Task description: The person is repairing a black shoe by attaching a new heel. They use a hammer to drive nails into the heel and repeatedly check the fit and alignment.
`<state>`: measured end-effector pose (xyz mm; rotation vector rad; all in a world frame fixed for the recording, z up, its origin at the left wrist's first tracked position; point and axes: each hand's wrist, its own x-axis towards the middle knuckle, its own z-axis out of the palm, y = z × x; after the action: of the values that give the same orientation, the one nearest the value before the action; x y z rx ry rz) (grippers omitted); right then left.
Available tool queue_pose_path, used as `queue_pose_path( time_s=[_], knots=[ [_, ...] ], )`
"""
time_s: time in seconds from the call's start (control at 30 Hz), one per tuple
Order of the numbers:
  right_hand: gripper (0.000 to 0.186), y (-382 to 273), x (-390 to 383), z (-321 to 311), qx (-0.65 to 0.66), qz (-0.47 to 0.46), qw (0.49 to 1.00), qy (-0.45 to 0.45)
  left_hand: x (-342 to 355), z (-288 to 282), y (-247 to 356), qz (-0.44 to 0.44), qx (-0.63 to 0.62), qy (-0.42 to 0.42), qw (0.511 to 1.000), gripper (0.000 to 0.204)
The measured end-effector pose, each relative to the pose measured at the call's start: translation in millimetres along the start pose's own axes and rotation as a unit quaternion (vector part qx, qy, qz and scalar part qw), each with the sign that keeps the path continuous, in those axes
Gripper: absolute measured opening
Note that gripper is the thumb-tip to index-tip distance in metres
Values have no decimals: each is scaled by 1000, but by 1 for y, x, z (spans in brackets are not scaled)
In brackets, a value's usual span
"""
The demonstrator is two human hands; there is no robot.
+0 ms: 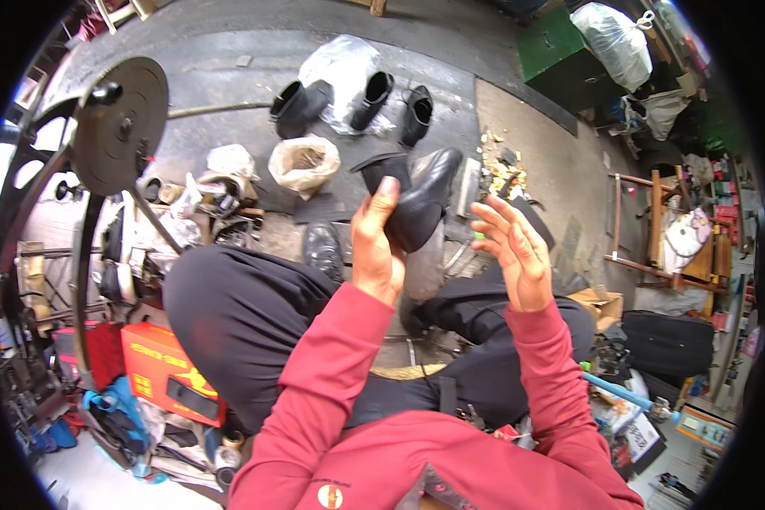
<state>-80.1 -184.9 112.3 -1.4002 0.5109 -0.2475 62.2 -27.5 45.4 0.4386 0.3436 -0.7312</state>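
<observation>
My left hand (376,238) is closed around a black leather ankle boot (427,189), its thumb lying along the near side. The boot is tilted, with its toe pointing away to the upper right. A little to the right, my right hand (513,252) is raised with fingers stretched and slightly apart, holding nothing. Beyond the boot, a black ankle boot (416,117), another black boot (371,100) and a third one (299,107) stand on the floor by a clear plastic bag (342,70).
A cream bag (304,167) stands open left of my hands. Yellowish scraps (503,161) lie on the floor at right. A machine with a large round wheel (121,126) rises at left, near a red-orange box (172,374). A green cabinet (561,64) stands far right.
</observation>
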Motion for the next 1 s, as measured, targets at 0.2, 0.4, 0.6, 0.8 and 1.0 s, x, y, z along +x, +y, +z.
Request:
queue_pose_path(
  time_s=[0.2,0.4,0.6,0.8,1.0],
  knots=[
    [46,11,2,1,-47,14,998,38,27,-24,0,11,-107,51,993,42],
    [44,16,13,10,-68,-10,997,20,22,-19,-6,26,-51,22,998,48],
    [43,18,16,12,-59,-1,998,9,19,-13,-7,-3,-37,22,999,49],
    [43,20,16,14,-47,7,999,6,18,-10,-6,3,-16,0,1000,50],
    [37,16,17,17,-43,-10,997,65,15,2,-2,8,91,3,996,39]
  ],
)
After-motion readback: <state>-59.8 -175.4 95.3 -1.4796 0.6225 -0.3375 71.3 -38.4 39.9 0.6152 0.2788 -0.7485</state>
